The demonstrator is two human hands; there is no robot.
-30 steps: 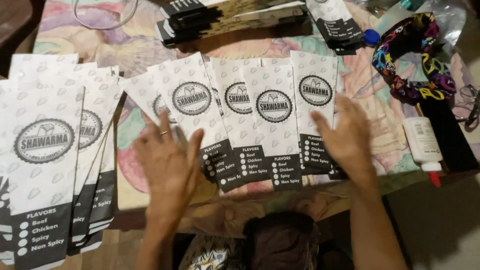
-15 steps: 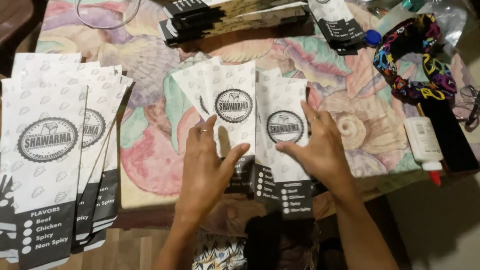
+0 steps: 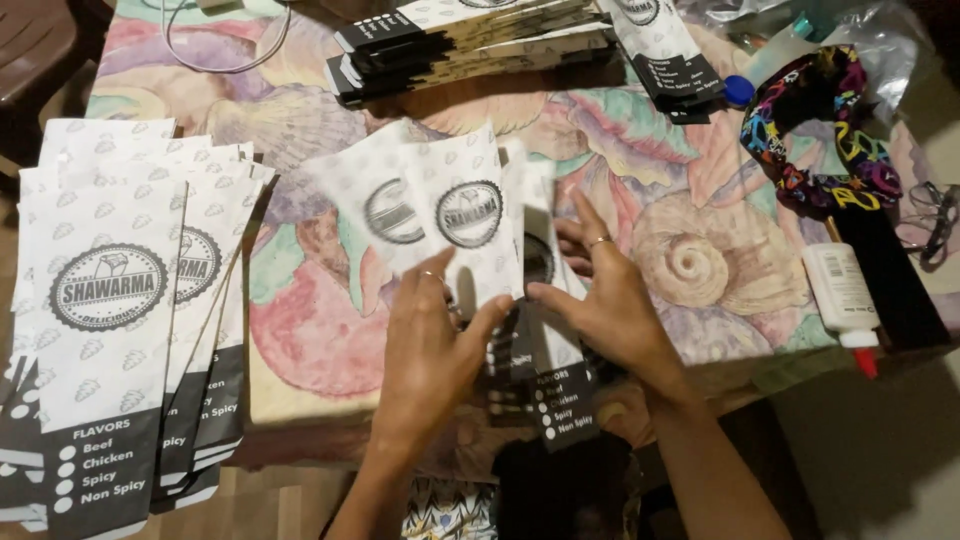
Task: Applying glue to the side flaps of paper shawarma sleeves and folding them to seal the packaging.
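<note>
Gathering: both hands are drawing a fan of white paper bags [image 3: 440, 215] with black ends into one bunch at the near edge of the table [image 3: 700, 250], which wears a cloth printed with seashells.
Left hand: the left hand [image 3: 430, 350] has its fingers curled around the near left side of the bunch, thumb pressed against the front bag, so it is grasping the bags.
Right hand: the right hand [image 3: 605, 300] lies against the right side of the bunch, fingers bent and pinching the edges of the rear bags.
Bunch: the bags overlap unevenly, tilted, their black ends hanging past the table edge toward the person's lap; some of them are blurred.
Risk, slipping: I judge that the lowest bags, which hang over the edge with little under them, could slide out and drop to the floor if the grip loosens.
Risk, creasing: squeezing a bunch this uneven could fold or crumple the thin corners.
Risk, mixing: the finished pile of bags [image 3: 110, 330] on the left lies near; a wide sweep of the left elbow could knock it askew.
Risk, glue: a glue bottle [image 3: 842, 290] lies well to the right, beside a colourful band [image 3: 820, 130]; it seems too far off to be disturbed.
Far side: more stacked bags [image 3: 470, 40] lie at the back edge.
</note>
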